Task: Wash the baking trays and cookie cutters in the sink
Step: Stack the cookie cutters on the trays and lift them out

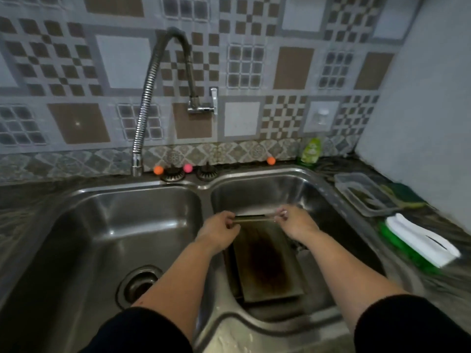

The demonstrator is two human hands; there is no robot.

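A dark, stained rectangular baking tray [265, 266] lies tilted in the right basin of the double steel sink [211, 184], with another tray edge showing under it. My left hand [221, 228] grips the tray's far left corner. My right hand [295, 220] grips its far right corner. Both arms reach in from the bottom of the view. No cookie cutters are visible.
A flexible tap hose [150, 93] hangs over the left basin, whose drain [139, 284] is open. A green soap bottle [311, 151] stands at the back right. On the right counter sit a clear plastic container [362, 192] and a green and white brush [420, 240].
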